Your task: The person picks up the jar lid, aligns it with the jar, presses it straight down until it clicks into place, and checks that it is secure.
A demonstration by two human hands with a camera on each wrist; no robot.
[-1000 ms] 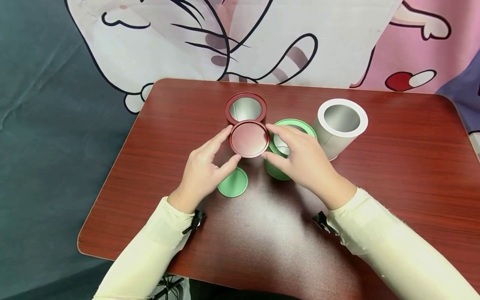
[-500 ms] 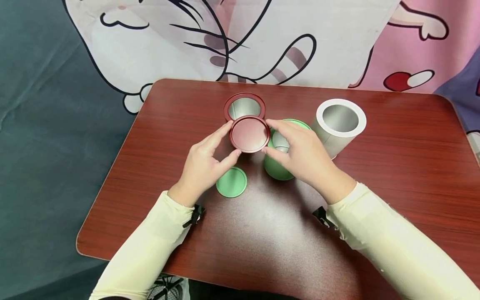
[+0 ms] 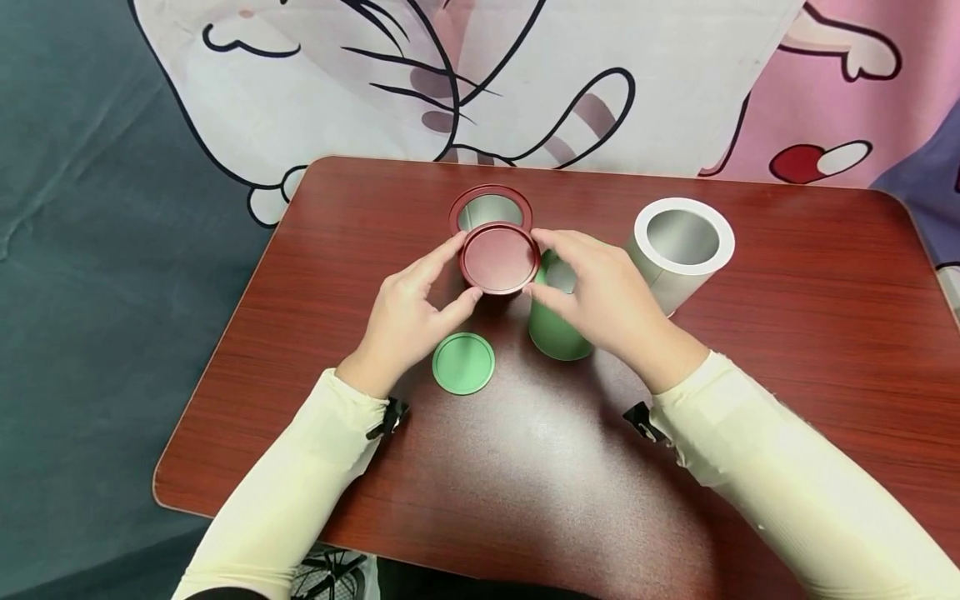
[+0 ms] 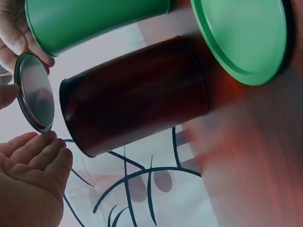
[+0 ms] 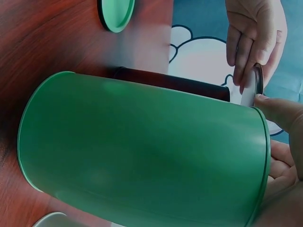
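Lid (image 3: 498, 258) above open red canister (image 4: 135, 97)

head view | red can (image 3: 491, 208) | partly behind red lid (image 3: 498, 258)

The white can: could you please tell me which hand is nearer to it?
The right hand: in the head view it is just left of the white can, while the left hand is farther left, beyond the red lid.
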